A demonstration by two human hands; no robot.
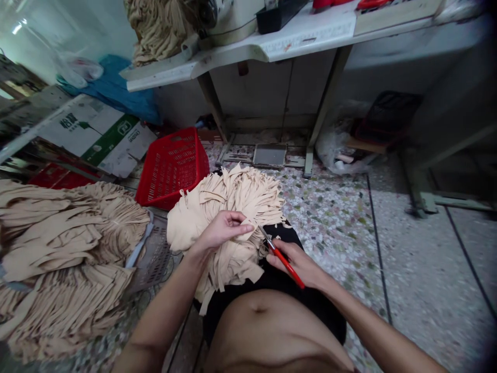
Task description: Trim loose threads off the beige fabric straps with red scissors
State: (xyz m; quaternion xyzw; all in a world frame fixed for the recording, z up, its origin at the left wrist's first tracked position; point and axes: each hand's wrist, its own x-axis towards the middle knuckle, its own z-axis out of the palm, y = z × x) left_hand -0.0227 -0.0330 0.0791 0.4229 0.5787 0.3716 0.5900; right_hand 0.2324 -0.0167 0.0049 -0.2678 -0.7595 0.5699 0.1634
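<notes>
A heap of beige fabric pieces [229,194] lies across my lap, with narrow strips fanned out on its far and right sides. My left hand [227,228] pinches the edge of one beige piece between thumb and fingers. In my right hand [293,259] is a pair of scissors [283,261] with red handles. Their metal blades point up and left, touching or very near the fabric beside my left fingertips. Whether the blades are apart cannot be made out.
Left of me, a grey basket [157,248] overflows with stacked beige fabric [73,228]. A red plastic basket [174,166] stands beyond my lap. Ahead are a white sewing table [310,44] with more fabric [159,31] on top and a foot pedal [269,154] below.
</notes>
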